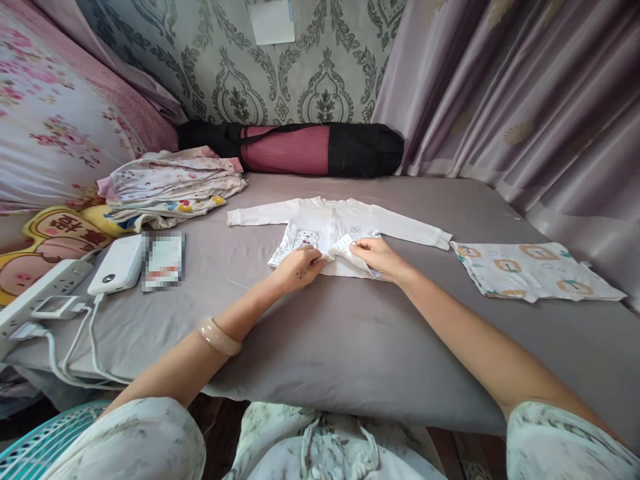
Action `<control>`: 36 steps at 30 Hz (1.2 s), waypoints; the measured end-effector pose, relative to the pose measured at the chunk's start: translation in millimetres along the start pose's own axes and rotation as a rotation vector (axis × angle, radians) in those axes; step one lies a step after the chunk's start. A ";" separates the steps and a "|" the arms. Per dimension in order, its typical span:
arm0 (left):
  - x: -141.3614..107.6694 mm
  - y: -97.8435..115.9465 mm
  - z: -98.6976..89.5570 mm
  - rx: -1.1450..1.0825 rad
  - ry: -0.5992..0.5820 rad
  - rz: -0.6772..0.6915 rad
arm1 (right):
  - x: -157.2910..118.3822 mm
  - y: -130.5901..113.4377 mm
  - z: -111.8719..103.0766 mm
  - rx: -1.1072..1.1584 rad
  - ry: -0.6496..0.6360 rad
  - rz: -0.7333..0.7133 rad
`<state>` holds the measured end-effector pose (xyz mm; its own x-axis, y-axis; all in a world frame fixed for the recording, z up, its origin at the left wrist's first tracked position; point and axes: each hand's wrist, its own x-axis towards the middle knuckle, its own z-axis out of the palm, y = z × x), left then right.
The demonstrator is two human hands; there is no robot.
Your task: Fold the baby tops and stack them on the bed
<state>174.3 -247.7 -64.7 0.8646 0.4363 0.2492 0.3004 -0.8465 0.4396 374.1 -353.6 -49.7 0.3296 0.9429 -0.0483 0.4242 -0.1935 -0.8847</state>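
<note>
A small white long-sleeved baby top [320,220] lies spread on the grey sheet, its sleeves stretched out to both sides. A bear drawing shows on its left front. My left hand [300,267] pinches the front edge near the middle of the hem. On the other side of the opening, my right hand [377,257] grips the right front panel, whose lower edge is lifted and turned so a white label [343,244] shows. Both hands rest low over the cloth with fingers closed.
Folded patterned cloth [537,270] lies at right. Piled baby clothes [173,183] sit at back left, near a plush cushion [55,247]. A white power bank [117,265], power strip [47,293] with cables and a blurred packet [163,261] are at left. A black-and-pink rolled bag [287,150] lines the wall.
</note>
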 end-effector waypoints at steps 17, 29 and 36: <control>-15.9 44.8 -7.9 0.375 -0.269 0.006 | -23.8 -9.7 20.9 -0.530 -0.198 -0.361; 25.6 -23.0 5.5 0.331 -0.012 -0.127 | 21.9 14.8 3.4 -0.778 -0.019 -0.335; 21.5 -41.4 15.7 0.408 -0.119 -0.277 | 25.1 31.3 12.8 -0.925 -0.131 -0.197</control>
<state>186.8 -208.1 -91.1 0.7629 0.6438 0.0601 0.6374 -0.7644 0.0967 384.8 -332.5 -84.6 0.1078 0.9934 -0.0384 0.9794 -0.1128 -0.1677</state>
